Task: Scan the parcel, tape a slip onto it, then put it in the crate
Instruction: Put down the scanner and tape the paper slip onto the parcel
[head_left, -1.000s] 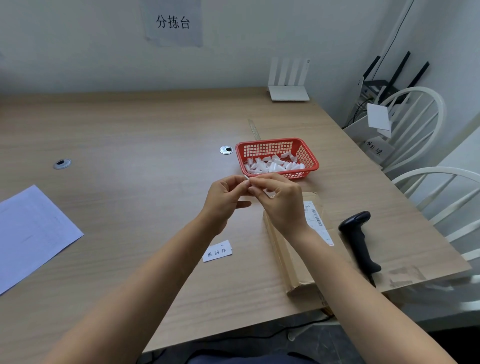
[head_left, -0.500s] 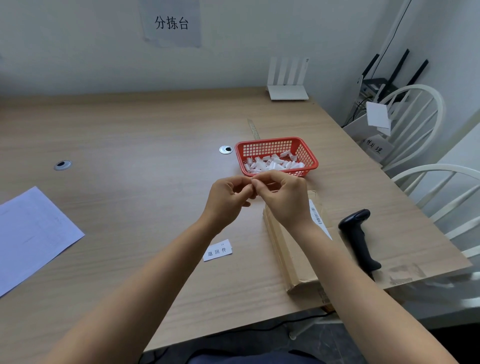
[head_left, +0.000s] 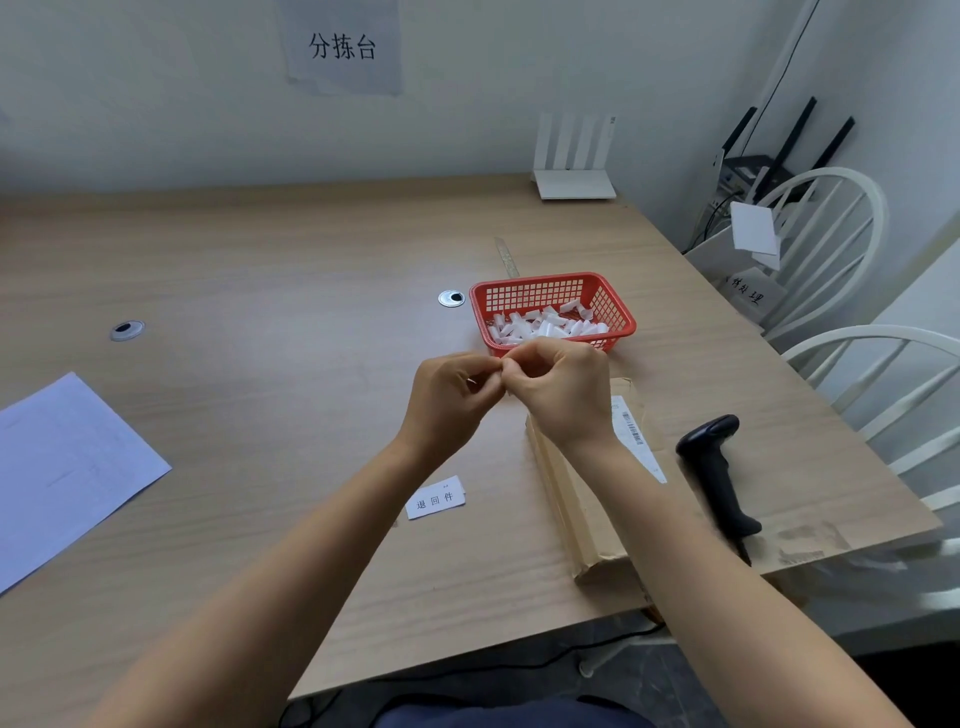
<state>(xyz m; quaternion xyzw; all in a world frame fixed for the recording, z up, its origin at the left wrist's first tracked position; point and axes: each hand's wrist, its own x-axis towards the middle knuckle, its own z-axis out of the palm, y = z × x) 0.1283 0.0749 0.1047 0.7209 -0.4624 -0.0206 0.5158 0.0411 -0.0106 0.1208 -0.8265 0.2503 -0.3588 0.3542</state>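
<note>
A flat brown cardboard parcel (head_left: 576, 499) with a white barcode label lies on the table under my right forearm. A small white slip (head_left: 435, 498) with printed characters rests on the table left of it. My left hand (head_left: 451, 399) and my right hand (head_left: 563, 392) meet above the table, fingertips pinched together on a small piece of tape, which is mostly hidden between the fingers. A red mesh basket (head_left: 613, 304) holding several white tape pieces stands just beyond my hands. The black handheld scanner (head_left: 719, 475) lies right of the parcel.
A white sheet of paper (head_left: 62, 467) lies at the table's left edge. A white router (head_left: 574, 166) stands at the back. Two white chairs (head_left: 841, 249) and a white box with routers stand right of the table. Two round cable grommets (head_left: 126, 330) sit in the tabletop.
Both hands have drawn closer together and curled tighter around the small tape piece, shifting slightly away from me. Parcel, slip and scanner have not moved.
</note>
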